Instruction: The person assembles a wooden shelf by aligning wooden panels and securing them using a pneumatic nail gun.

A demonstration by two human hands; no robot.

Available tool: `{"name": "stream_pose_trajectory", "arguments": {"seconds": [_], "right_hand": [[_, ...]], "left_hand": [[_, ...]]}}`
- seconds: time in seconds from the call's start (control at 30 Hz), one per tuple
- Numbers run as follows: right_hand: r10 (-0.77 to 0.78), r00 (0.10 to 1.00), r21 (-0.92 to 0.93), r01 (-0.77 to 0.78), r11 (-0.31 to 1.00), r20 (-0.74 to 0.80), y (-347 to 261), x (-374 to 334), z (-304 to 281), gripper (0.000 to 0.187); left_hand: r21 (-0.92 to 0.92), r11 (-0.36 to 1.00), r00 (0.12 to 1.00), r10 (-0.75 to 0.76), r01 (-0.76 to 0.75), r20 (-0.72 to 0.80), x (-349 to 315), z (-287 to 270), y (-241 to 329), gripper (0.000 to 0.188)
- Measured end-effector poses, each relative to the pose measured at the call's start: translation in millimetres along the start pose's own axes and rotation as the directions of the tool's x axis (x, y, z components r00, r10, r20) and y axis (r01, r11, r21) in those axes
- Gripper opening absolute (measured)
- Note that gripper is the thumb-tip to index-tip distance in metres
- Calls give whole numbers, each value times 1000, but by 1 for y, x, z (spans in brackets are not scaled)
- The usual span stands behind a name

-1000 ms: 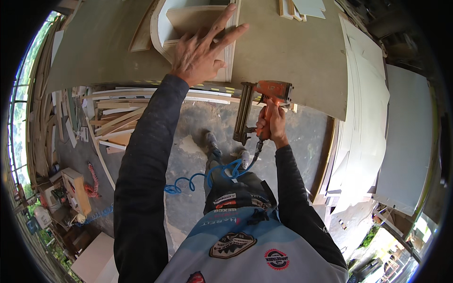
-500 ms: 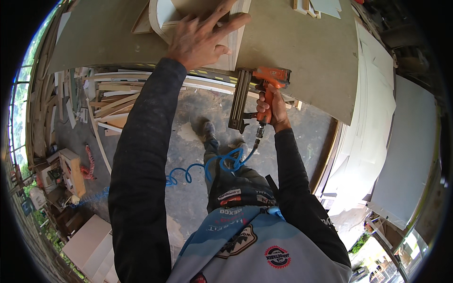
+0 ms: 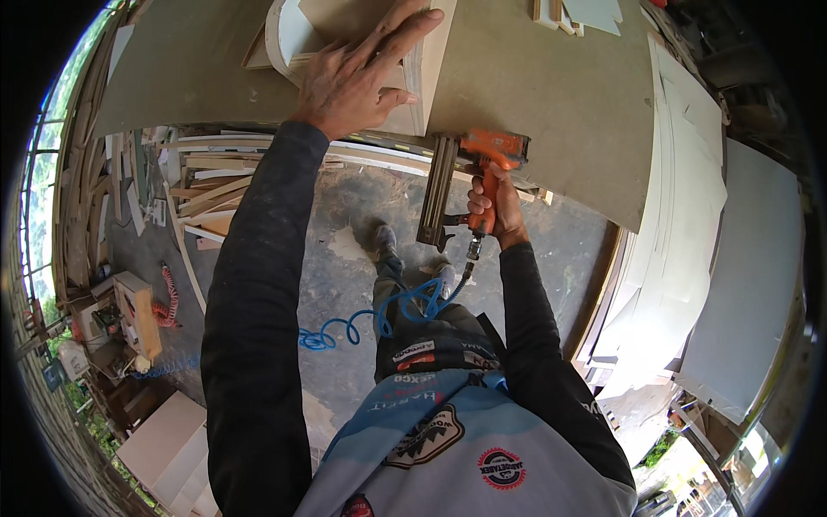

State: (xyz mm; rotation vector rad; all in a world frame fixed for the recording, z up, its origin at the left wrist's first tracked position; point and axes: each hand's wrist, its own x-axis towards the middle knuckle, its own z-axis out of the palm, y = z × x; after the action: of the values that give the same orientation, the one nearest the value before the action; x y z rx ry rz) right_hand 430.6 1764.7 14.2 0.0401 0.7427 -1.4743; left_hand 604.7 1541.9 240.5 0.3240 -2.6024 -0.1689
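My left hand (image 3: 351,90) lies with its fingers stretched across a pale wooden workpiece (image 3: 432,77) at the table's near edge. The piece has a curved white-lined wall (image 3: 279,41) on its left side; its far end is cut off by the upper picture edge. In my right hand (image 3: 502,207) is an orange air nail gun (image 3: 495,148), gripped by its handle. The gun's long dark magazine (image 3: 439,189) points back toward me, and its head is beside the table edge, right of the workpiece. A coiled blue air hose (image 3: 353,329) runs from the handle.
The brown tabletop (image 3: 551,95) stretches across the top, with several wood offcuts (image 3: 551,12) at the far side. Wood strips (image 3: 215,194) are stacked below it at left. White sheets (image 3: 659,215) stand along the right. The hose crosses the floor (image 3: 345,267) near my feet.
My left hand has slid slightly left and toward me over the workpiece. The nail gun, still in my right hand, has hardly moved.
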Motion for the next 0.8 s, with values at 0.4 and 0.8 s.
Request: {"name": "stream_pose_trajectory", "arguments": {"seconds": [0.4, 0.8], "right_hand": [[16, 998, 24, -14, 1000, -63, -7, -3, 2, 30], [26, 996, -62, -32, 998, -83, 1, 9, 28, 31]], "left_hand": [[86, 996, 999, -31, 28, 39, -10, -2, 4, 107], [121, 993, 999, 4, 1, -38, -9, -1, 1, 109]]}}
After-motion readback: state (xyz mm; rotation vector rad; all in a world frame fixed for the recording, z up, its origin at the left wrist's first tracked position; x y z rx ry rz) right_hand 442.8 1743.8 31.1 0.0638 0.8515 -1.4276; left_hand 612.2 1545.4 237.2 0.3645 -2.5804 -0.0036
